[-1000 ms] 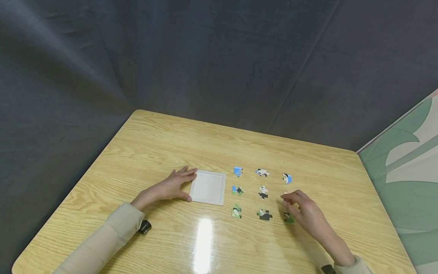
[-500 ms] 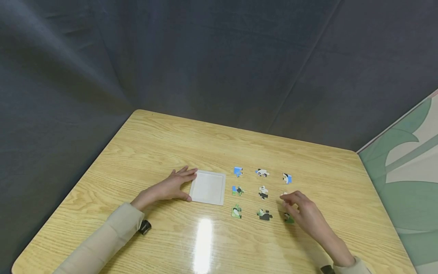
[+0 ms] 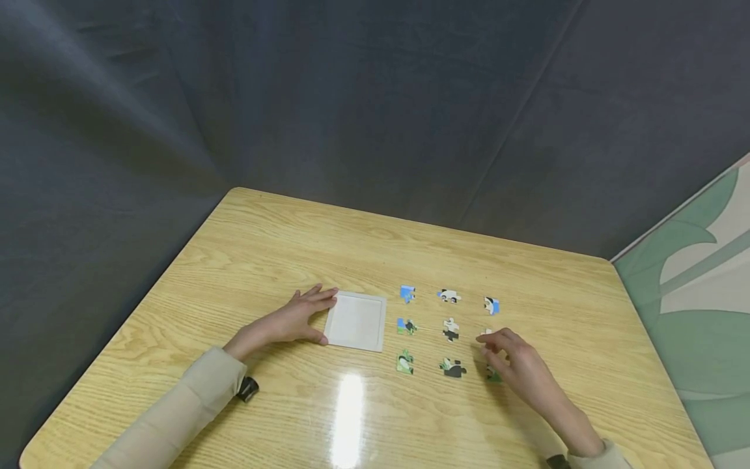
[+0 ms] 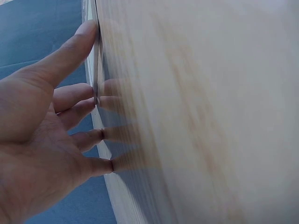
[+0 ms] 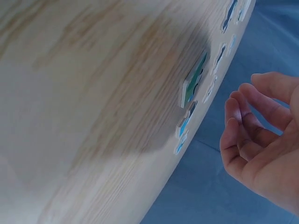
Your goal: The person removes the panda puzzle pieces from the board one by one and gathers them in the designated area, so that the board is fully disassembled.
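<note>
My left hand rests against the left side of a shallow white square tray, fingers spread, thumb and fingertips at its edge. The left wrist view shows the thumb touching that rim. My right hand hovers over the right column of jigsaw pieces, fingers loosely bent and nothing between them. In the right wrist view it is clear of the table, with a green puzzle piece below. The head view shows that green piece partly covered by the hand, as is a pale piece at the fingertips.
Other jigsaw pieces lie apart in rows right of the tray: a blue one, a panda-eyes one, a blue-and-white one and several more. The wooden table meets a dark curtain at the back.
My right hand has drifted slightly left over the pieces. The left hand, the tray and the pieces look unmoved.
</note>
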`<state>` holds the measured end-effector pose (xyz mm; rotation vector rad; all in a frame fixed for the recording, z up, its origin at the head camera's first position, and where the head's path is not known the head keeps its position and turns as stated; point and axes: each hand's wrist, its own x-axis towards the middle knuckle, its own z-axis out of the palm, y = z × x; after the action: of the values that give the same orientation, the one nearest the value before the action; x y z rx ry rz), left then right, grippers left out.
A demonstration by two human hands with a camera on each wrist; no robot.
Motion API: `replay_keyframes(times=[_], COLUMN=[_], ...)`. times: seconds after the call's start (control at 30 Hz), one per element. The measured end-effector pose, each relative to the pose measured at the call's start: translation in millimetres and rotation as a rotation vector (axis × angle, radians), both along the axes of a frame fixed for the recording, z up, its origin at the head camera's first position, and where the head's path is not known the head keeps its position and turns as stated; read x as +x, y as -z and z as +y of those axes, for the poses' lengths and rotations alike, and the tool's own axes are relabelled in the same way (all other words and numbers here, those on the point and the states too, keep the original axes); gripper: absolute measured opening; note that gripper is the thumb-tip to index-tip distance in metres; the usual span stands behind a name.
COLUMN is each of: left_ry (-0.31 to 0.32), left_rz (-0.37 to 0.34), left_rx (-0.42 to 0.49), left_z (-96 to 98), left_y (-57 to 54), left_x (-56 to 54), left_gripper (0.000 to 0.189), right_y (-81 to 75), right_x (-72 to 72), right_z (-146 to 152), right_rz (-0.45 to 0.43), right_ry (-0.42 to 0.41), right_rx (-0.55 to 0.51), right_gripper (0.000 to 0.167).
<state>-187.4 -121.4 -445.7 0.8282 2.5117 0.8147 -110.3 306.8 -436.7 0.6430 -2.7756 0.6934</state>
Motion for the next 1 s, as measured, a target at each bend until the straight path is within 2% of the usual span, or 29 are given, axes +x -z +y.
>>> replay_keyframes(times=[0.37,0.77,1.0], left_ry=[0.0,0.002,0.005], left_rz=[0.003,0.007,0.011], left_rx=[-0.004,-0.004,-0.007], left_z=[0.2,-0.7,-1.3], left_y=[0.9,1.8,2.8], left_x=[-0.5,-1.0,-1.6], left_gripper=[0.084,0.084,0.084], right_y=[3.4,1.9,2.7], right_x=[0.4,0.6,0.6], right_z=[-0.4,-1.4,-1.3], right_rz=[-0.014,0.009,-0.012], right_ry=[0.018,-0.002,0.006], right_rx=[0.008,-0.012,-0.008], right_gripper=[0.023,0.023,0.022])
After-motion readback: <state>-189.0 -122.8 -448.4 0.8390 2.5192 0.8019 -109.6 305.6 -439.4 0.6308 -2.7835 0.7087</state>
